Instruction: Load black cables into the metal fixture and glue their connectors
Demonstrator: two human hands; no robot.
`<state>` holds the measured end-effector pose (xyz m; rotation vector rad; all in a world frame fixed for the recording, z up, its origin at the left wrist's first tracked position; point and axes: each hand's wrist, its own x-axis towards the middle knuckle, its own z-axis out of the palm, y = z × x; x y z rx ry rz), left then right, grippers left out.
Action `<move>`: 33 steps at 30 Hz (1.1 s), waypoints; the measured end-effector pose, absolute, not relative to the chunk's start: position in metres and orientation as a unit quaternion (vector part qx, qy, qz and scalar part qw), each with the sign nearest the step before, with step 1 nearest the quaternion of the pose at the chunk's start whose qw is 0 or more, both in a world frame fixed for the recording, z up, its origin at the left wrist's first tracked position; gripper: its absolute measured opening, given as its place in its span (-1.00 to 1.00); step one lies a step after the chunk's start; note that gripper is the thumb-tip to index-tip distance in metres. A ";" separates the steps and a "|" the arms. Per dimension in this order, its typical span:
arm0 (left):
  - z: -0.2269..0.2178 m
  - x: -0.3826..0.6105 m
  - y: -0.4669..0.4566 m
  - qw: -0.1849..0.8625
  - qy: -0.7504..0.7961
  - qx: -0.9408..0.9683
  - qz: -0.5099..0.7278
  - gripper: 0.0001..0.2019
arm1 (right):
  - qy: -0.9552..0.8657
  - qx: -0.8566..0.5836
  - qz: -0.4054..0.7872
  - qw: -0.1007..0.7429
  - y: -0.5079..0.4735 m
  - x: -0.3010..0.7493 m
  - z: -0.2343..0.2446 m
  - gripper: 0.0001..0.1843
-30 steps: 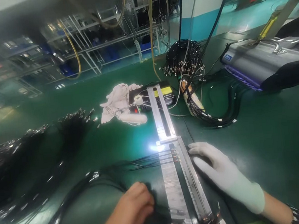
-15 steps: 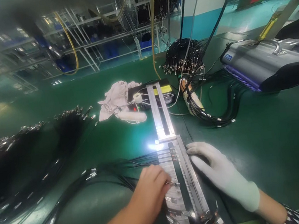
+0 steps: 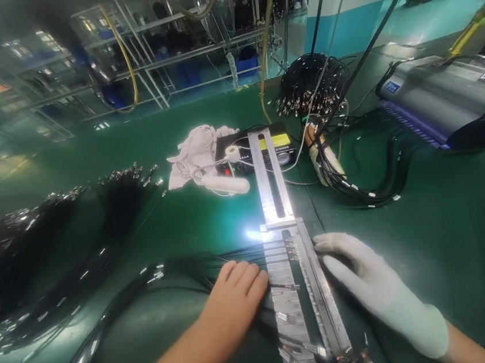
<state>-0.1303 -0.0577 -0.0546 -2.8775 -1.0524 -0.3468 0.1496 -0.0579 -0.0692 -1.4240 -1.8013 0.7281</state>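
A long metal fixture rail (image 3: 276, 201) lies on the green table (image 3: 425, 231), running away from me. Several thin black cables with metal tips (image 3: 280, 252) lie across its near half. My bare left hand (image 3: 233, 303) rests at the rail's left edge, fingers together, pressing a thin cable whose metal tip (image 3: 289, 286) lies on the rail. My gloved right hand (image 3: 366, 284) lies flat along the rail's right side, fingers stretched out and touching its edge.
A white cloth (image 3: 198, 151), a white pen-shaped tool (image 3: 225, 184) and a black control box with a yellow label (image 3: 265, 147) sit beyond the rail. Coiled black cable bundles (image 3: 308, 85) lie behind, more cables (image 3: 57, 235) at left. A grey machine (image 3: 441, 97) stands at right.
My left hand came forward from the near table edge to the rail's left side, bringing a cable tip onto the rail. My right hand stayed beside the rail.
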 end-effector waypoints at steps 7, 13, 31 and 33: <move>-0.050 -0.127 -0.043 -0.153 -0.334 -0.904 -0.221 -0.78 | -0.697 -0.554 0.292 0.350 -0.059 0.147 -0.066 -0.80; -0.046 -0.125 -0.033 -0.176 -0.324 -0.916 -0.157 -0.66 | -0.692 -0.562 0.301 0.339 -0.058 0.149 -0.067 -0.81; -0.058 -0.128 -0.032 -0.161 -0.310 -0.922 -0.165 -0.71 | -0.716 -0.545 0.275 0.338 -0.055 0.147 -0.063 -0.83; -0.067 -0.134 -0.042 -0.102 -0.337 -0.920 -0.170 -0.65 | -0.718 -0.544 0.274 0.338 -0.054 0.147 -0.062 -0.82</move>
